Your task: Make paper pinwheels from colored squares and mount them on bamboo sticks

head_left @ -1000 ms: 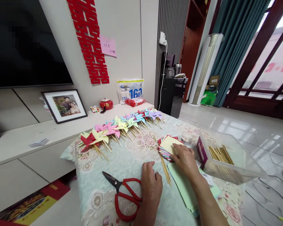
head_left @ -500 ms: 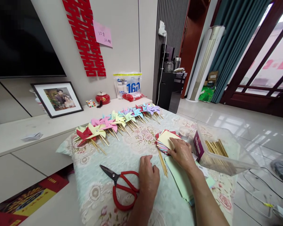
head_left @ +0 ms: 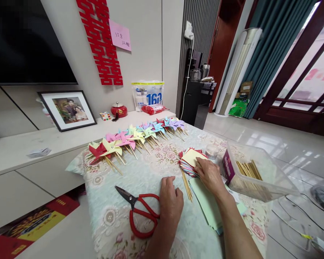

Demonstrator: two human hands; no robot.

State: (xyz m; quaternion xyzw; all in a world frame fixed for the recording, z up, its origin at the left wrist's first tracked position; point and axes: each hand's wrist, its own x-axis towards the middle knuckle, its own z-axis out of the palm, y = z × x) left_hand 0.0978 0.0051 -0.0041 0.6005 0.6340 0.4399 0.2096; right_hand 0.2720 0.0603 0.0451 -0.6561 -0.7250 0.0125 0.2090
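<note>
My left hand (head_left: 171, 201) rests on the flowered tablecloth, empty, its fingers loosely bent and thumb apart. Just left of it lie scissors (head_left: 142, 210) with red handles, blades parted. My right hand (head_left: 210, 176) is at the right edge of a fanned stack of coloured paper squares (head_left: 190, 158), fingertips pressed on the yellow top one; the grip's underside is hidden. Several thin sticks (head_left: 187, 187) lie below the stack. Light green paper sheets (head_left: 205, 203) lie under my right forearm. Finished paper pinwheels (head_left: 121, 140) on sticks line the table's far edge.
A clear plastic box (head_left: 275, 180) of wooden sticks stands at the right, with a small round container (head_left: 212, 151) beside it. Behind the table, a white cabinet (head_left: 70, 142) bears a framed photo (head_left: 68, 109), a red jar (head_left: 119, 110) and a plastic bag (head_left: 148, 94). Cables lie on the floor.
The whole view has shifted slightly. Both hands stay almost where they were, with the right fingers still on the paper stack.
</note>
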